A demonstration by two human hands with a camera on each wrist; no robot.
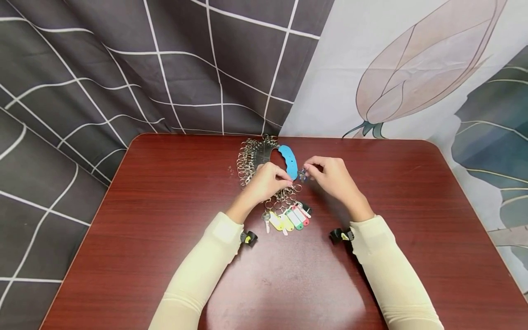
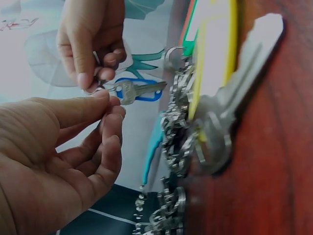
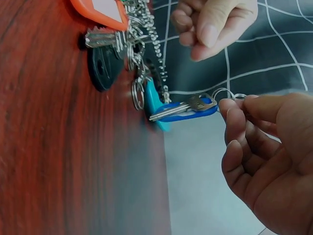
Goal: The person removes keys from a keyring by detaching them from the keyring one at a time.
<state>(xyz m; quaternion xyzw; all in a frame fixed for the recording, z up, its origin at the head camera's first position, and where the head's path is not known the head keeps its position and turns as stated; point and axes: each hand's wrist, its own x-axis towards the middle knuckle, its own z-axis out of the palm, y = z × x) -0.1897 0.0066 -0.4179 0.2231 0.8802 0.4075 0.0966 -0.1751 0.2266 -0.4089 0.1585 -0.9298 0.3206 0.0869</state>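
Note:
My right hand [image 1: 332, 176] pinches a small metal key ring [image 3: 222, 93] between thumb and fingertips. From that ring hang a silver key [image 3: 195, 104] and a blue key tag [image 3: 186, 116]. My left hand [image 1: 267, 182] hovers a short way off, thumb and forefinger close together; no object shows between them. Below and behind the hands lies a key holder with a light blue curved grip [image 1: 288, 160] and a dark band edged with many split rings and clasps [image 1: 246, 158]. A loose-hanging key [image 1: 266, 221] and a yellow tag [image 1: 275, 221] lie at its near end.
Green [image 1: 296, 219] and red [image 1: 306, 221] tags and a black fob [image 1: 306, 208] lie bunched beside the yellow one. The dark red tabletop [image 1: 144, 238] meets a grey checked curtain [image 1: 185, 78] at the back. A small camera sits on each wrist.

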